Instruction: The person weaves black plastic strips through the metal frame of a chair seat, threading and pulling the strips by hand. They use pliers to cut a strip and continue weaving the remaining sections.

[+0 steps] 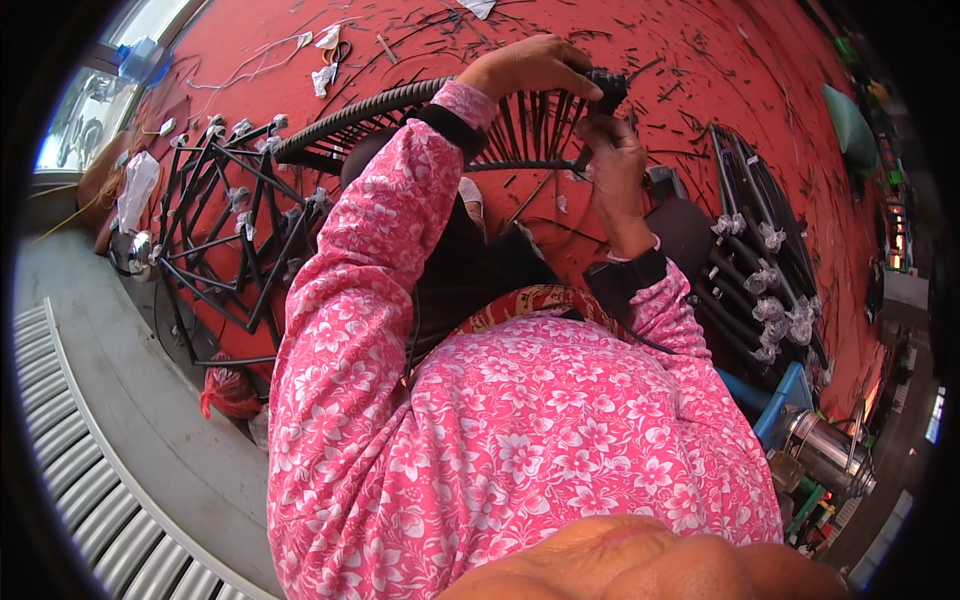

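Note:
Across my lap lies a curved dark wicker frame (365, 112), its thick rim bound in wrapped strip and many thin slats running inward from it. My left hand (535, 66) is bent over the far rim, its fingertips at the dark wrapped end (607, 88). Just below that end, my right hand (616, 165) has its thumb and fingers closed together, close against the frame; what they pinch is too small and dark to make out. A thin strip sticks out from the wrapped end toward the right.
Bare black metal frames (225, 235) with plastic-wrapped ends stand at the left. More dark tubes (765, 270), also capped in plastic, lie at the right. Strip offcuts litter the red floor (700, 60). A metal canister (828, 452) sits beside a blue bin (785, 400); a red bag (230, 388) lies left.

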`<state>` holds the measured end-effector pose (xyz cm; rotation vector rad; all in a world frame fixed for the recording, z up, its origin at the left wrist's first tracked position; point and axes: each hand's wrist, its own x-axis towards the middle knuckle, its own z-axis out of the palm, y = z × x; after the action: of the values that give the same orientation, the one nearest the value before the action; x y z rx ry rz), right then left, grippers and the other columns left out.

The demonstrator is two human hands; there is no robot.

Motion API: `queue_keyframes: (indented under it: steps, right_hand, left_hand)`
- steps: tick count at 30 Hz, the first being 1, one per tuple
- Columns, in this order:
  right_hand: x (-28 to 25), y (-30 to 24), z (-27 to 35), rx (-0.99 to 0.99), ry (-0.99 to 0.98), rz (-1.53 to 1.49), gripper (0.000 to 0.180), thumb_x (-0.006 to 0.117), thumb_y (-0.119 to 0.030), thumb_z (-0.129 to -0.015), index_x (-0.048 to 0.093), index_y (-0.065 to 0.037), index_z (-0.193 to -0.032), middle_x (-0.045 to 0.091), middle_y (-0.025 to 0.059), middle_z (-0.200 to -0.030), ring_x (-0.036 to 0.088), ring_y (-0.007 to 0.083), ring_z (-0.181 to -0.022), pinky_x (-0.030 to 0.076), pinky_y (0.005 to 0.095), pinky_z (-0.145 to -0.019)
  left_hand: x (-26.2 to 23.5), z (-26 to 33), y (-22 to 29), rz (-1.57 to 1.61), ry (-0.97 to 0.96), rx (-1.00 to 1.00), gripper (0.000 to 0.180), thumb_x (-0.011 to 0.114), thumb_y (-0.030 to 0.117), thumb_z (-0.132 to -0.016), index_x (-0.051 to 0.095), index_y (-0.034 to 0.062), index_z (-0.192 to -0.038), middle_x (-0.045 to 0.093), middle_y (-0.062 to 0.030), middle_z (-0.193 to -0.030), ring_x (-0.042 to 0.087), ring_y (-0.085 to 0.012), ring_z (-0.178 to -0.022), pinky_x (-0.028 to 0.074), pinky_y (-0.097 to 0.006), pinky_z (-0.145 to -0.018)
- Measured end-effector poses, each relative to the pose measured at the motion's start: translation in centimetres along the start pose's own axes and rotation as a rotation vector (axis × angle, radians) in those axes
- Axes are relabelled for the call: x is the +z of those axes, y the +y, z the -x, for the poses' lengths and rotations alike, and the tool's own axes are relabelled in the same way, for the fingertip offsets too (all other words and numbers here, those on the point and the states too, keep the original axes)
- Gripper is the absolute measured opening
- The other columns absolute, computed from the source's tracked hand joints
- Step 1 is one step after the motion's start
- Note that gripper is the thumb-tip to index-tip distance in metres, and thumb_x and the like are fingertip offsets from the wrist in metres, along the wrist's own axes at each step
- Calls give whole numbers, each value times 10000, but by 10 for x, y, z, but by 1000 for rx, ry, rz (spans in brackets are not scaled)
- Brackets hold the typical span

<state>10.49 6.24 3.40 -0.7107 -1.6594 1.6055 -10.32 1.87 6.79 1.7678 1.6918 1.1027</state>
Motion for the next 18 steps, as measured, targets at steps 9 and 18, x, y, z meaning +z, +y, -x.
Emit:
queue_keyframes:
  steps: [9, 18]
  right_hand:
    - [-24, -98, -20, -423, -276, 653, 169, 709, -197, -946, 718, -32, -912, 668, 33, -701, 589, 53, -632, 457, 263, -541]
    - [-15, -96, -95, -538, -436, 809, 215, 733, -278, -930, 744, -65, -901, 696, 44, -714, 651, 105, -622, 494, 288, -557]
  left_hand:
    - [-4, 14, 10, 44, 43, 58, 434, 743, 367, -884, 702, -30, -1056, 647, -60, -784, 574, -119, -735, 475, -326, -693]
    - [9, 36, 27, -167, 179, 180, 462, 745, 457, -879, 708, 23, -1031, 621, -146, -740, 607, -292, -644, 467, -396, -611]
